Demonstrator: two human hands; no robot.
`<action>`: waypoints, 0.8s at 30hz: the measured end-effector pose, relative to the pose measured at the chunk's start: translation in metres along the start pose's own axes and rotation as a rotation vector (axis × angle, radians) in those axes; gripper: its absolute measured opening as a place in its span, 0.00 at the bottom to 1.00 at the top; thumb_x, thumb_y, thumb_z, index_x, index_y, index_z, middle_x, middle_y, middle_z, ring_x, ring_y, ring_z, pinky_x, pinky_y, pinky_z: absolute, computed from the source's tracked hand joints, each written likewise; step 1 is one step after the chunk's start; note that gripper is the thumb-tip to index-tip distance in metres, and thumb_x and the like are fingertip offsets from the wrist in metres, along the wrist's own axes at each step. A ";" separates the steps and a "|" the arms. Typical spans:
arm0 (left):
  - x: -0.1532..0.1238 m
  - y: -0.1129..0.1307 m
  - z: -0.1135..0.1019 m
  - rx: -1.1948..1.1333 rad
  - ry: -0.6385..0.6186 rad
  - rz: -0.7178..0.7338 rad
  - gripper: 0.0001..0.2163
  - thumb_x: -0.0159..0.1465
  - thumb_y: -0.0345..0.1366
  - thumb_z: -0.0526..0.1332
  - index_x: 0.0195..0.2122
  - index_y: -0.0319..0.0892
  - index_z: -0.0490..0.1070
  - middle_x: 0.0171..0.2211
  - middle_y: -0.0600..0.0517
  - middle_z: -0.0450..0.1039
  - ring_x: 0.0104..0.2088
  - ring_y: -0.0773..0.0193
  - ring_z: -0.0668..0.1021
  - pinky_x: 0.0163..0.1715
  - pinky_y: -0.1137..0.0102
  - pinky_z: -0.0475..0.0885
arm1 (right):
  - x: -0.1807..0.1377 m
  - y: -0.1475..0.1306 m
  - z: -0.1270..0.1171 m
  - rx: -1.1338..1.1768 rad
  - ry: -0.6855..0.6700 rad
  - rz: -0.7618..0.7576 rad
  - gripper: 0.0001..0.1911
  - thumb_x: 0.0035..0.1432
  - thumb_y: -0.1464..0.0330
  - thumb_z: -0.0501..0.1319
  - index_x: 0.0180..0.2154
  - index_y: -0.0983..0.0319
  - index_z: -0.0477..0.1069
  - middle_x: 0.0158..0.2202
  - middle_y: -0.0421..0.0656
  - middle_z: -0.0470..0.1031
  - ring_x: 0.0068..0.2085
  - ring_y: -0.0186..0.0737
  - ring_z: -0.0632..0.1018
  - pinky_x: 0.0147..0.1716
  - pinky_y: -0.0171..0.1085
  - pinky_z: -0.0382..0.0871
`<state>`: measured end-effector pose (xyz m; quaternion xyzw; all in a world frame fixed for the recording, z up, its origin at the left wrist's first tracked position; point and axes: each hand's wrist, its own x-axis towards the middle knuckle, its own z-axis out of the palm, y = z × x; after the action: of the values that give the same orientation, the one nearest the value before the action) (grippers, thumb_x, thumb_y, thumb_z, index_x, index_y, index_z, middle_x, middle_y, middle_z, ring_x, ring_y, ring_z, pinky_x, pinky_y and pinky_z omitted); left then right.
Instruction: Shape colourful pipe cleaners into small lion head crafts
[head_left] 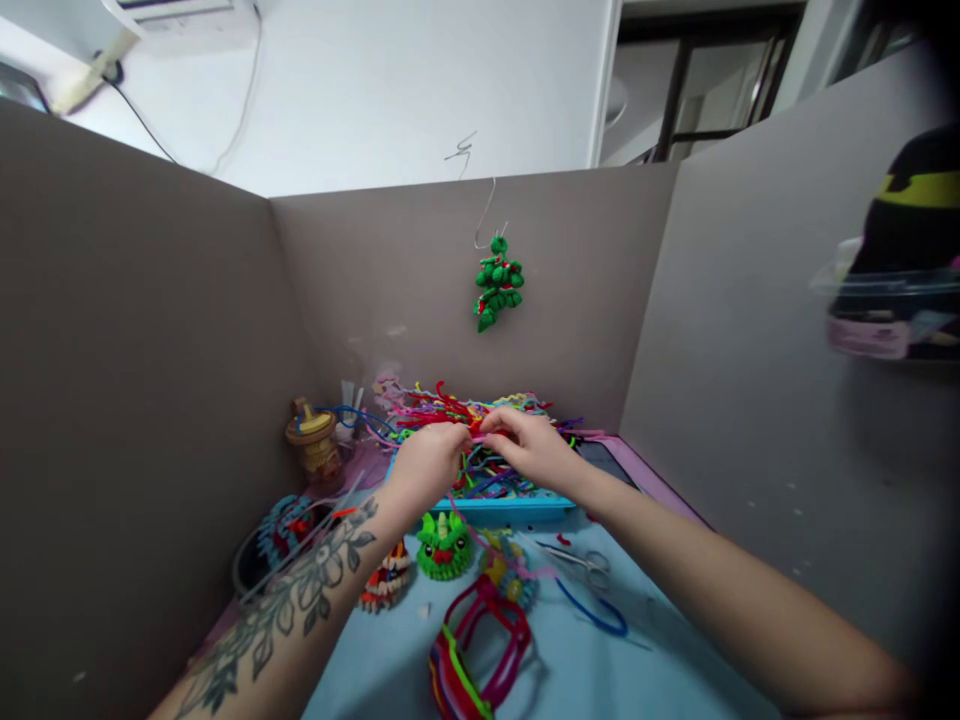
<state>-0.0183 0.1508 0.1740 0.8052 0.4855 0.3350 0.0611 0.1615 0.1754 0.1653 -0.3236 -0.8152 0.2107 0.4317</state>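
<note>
Over the blue tray [499, 513], my left hand [431, 455] and my right hand [529, 448] are closed close together. A pink pipe cleaner [478, 437] is pinched between their fingertips, and a thin pink strand hangs below my left hand. The fingers partly cover it. Behind and under the hands, many coloured pipe cleaners [491, 470] fill the tray. A green fuzzy creature head [444, 547] sits before the tray, beside an orange and white piece [388, 580] partly behind my left forearm. Nearer me lies a looped red and multicoloured pipe-cleaner bundle [484, 640].
Scissors [589, 565] and a bent blue pipe cleaner [600, 615] lie right on the blue mat [637, 670]. A brown-yellow cup [315, 445] and a dark bowl [247, 560] stand left. Grey panels [375, 270] surround the table; a green ornament [497, 285] hangs from the back one.
</note>
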 end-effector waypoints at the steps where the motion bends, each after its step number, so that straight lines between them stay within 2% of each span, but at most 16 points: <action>1: -0.001 -0.002 0.000 0.057 -0.006 0.001 0.06 0.57 0.31 0.55 0.25 0.44 0.69 0.27 0.48 0.71 0.34 0.56 0.74 0.42 0.65 0.64 | -0.002 0.001 0.002 -0.043 0.003 -0.005 0.04 0.55 0.70 0.56 0.32 0.60 0.68 0.23 0.36 0.69 0.24 0.32 0.68 0.25 0.31 0.59; 6: -0.004 0.002 0.000 0.275 -0.095 0.092 0.06 0.55 0.28 0.54 0.28 0.43 0.69 0.29 0.45 0.71 0.36 0.53 0.73 0.44 0.60 0.63 | -0.006 0.001 0.013 -0.147 0.008 -0.034 0.04 0.54 0.72 0.56 0.31 0.60 0.69 0.23 0.37 0.70 0.23 0.32 0.68 0.25 0.31 0.58; 10: -0.005 -0.001 -0.011 0.330 -0.115 0.150 0.07 0.53 0.26 0.53 0.28 0.43 0.69 0.29 0.45 0.71 0.35 0.55 0.73 0.40 0.64 0.63 | -0.008 0.019 0.001 -0.301 -0.046 -0.127 0.08 0.54 0.74 0.55 0.34 0.60 0.70 0.29 0.42 0.74 0.32 0.37 0.73 0.33 0.33 0.62; 11: -0.006 -0.006 -0.018 0.343 -0.084 0.127 0.07 0.53 0.25 0.54 0.27 0.43 0.68 0.30 0.45 0.71 0.35 0.55 0.73 0.38 0.65 0.64 | -0.009 0.029 -0.008 -0.361 -0.027 -0.118 0.09 0.53 0.75 0.55 0.35 0.60 0.71 0.30 0.44 0.74 0.35 0.39 0.73 0.36 0.35 0.63; 14: -0.010 -0.031 -0.045 0.447 0.086 -0.052 0.07 0.54 0.26 0.52 0.27 0.43 0.68 0.29 0.48 0.70 0.31 0.60 0.72 0.32 0.70 0.63 | -0.017 0.064 -0.040 -0.497 0.050 0.041 0.10 0.51 0.75 0.56 0.34 0.61 0.73 0.31 0.46 0.75 0.36 0.42 0.73 0.38 0.37 0.65; 16: -0.013 -0.045 -0.056 0.449 0.075 -0.106 0.08 0.58 0.31 0.50 0.26 0.42 0.67 0.25 0.50 0.69 0.28 0.61 0.71 0.29 0.71 0.62 | -0.023 0.083 -0.052 -0.479 0.100 0.045 0.10 0.54 0.72 0.55 0.37 0.60 0.73 0.36 0.47 0.76 0.40 0.44 0.74 0.42 0.41 0.65; 18: -0.015 -0.051 -0.057 0.368 0.032 -0.093 0.10 0.61 0.35 0.49 0.26 0.43 0.67 0.23 0.51 0.69 0.26 0.63 0.71 0.28 0.72 0.61 | -0.028 0.095 -0.049 -0.395 0.077 -0.019 0.11 0.56 0.70 0.54 0.39 0.59 0.72 0.40 0.46 0.75 0.43 0.44 0.73 0.45 0.44 0.65; 20: -0.014 -0.046 -0.052 0.296 0.052 -0.106 0.12 0.62 0.38 0.49 0.27 0.42 0.68 0.21 0.52 0.69 0.23 0.65 0.70 0.26 0.73 0.60 | -0.030 0.098 -0.035 -0.348 -0.007 -0.032 0.10 0.55 0.69 0.54 0.35 0.59 0.74 0.39 0.47 0.76 0.43 0.45 0.73 0.47 0.46 0.64; 22: -0.012 -0.033 -0.049 0.252 0.090 -0.091 0.12 0.63 0.38 0.49 0.28 0.42 0.69 0.22 0.53 0.70 0.24 0.65 0.70 0.26 0.73 0.60 | -0.029 0.088 -0.019 -0.332 -0.093 -0.020 0.06 0.51 0.68 0.59 0.29 0.61 0.75 0.39 0.49 0.76 0.46 0.49 0.72 0.49 0.49 0.61; 24: -0.010 -0.015 -0.050 0.239 0.106 -0.048 0.12 0.62 0.38 0.49 0.30 0.42 0.70 0.24 0.52 0.72 0.25 0.65 0.71 0.27 0.73 0.61 | -0.025 0.065 -0.007 -0.268 -0.058 0.005 0.07 0.49 0.66 0.61 0.30 0.61 0.75 0.42 0.50 0.74 0.49 0.50 0.71 0.51 0.50 0.60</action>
<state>-0.0625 0.1392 0.2011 0.7761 0.5436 0.3151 -0.0531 0.2005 0.2037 0.1144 -0.3741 -0.8474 0.1100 0.3604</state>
